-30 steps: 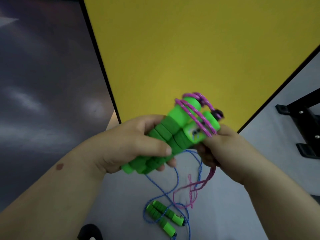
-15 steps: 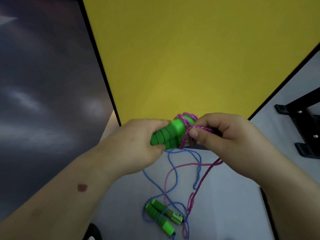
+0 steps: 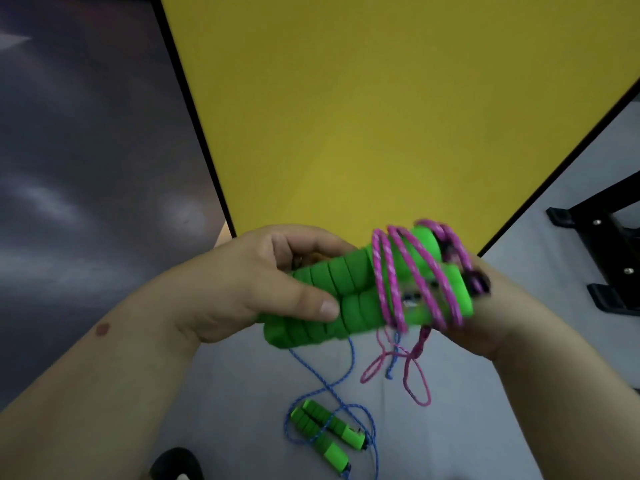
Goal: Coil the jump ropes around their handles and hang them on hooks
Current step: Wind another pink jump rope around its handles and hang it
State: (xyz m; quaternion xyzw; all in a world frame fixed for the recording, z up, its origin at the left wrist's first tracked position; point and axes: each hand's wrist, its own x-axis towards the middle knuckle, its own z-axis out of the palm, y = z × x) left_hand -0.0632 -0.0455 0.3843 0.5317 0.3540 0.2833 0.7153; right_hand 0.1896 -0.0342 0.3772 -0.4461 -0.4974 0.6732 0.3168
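Gripping the paired green handles (image 3: 349, 299) at mid-air, the left hand (image 3: 256, 285) was clenched around them; the right hand (image 3: 485, 323), behind the pink rope (image 3: 415, 271) coils, was mostly hidden, its grip unclear. Blue rope (image 3: 332, 393) lay on the grey floor (image 3: 242, 393).

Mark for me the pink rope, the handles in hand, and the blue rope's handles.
pink rope (image 3: 420, 271), head view, on a coil crossing the held handles.
held green handles (image 3: 346, 296), head view, on the ribbed foam grip.
blue rope's handles (image 3: 325, 433), head view, on the foam, lying on the floor.
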